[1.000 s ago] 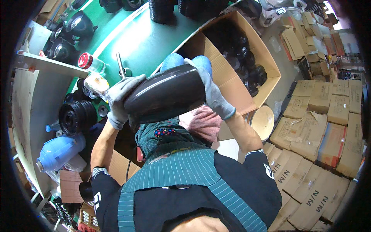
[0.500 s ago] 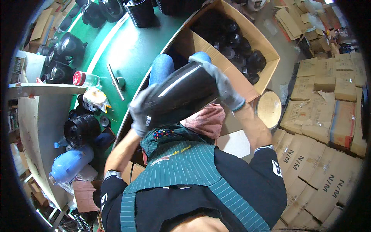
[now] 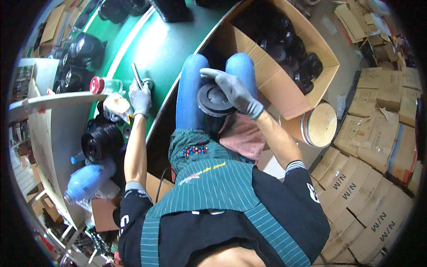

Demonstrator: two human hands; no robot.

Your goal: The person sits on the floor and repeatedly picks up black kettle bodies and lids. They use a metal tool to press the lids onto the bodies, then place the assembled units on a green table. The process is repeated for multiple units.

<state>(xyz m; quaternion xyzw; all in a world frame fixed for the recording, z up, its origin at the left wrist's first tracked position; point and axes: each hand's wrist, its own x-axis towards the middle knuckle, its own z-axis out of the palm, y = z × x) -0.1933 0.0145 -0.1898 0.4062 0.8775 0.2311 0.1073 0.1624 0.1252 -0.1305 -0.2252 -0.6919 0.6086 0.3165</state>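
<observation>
Between my knees stands a black cylindrical part [image 3: 215,99], its round, stepped end facing up. My right hand [image 3: 235,91] lies against the rim of that end, fingers stretched across its far side. My left hand [image 3: 140,99] is at the green table, its fingers closed round the lower part of a shiny metal rod [image 3: 136,74]. A small round metal piece [image 3: 147,83] shows beside the rod, partly hidden by the fingers. Both hands wear grey gloves. A pink cloth [image 3: 243,137] lies on my lap beside the black part.
The green table [image 3: 171,55] holds a red-lidded jar [image 3: 106,85], a plastic bag [image 3: 117,106] and black parts [image 3: 86,51]. A carton [image 3: 275,82] of black pieces stands ahead right, a round drum [image 3: 321,124] beside it. Stacked cartons [image 3: 356,187] line the right; a shelf edge [image 3: 53,101] is left.
The black part has gone from lying across both hands to upright between my knees. My left hand has let go of it and reached left to the rod; my right hand stays on it.
</observation>
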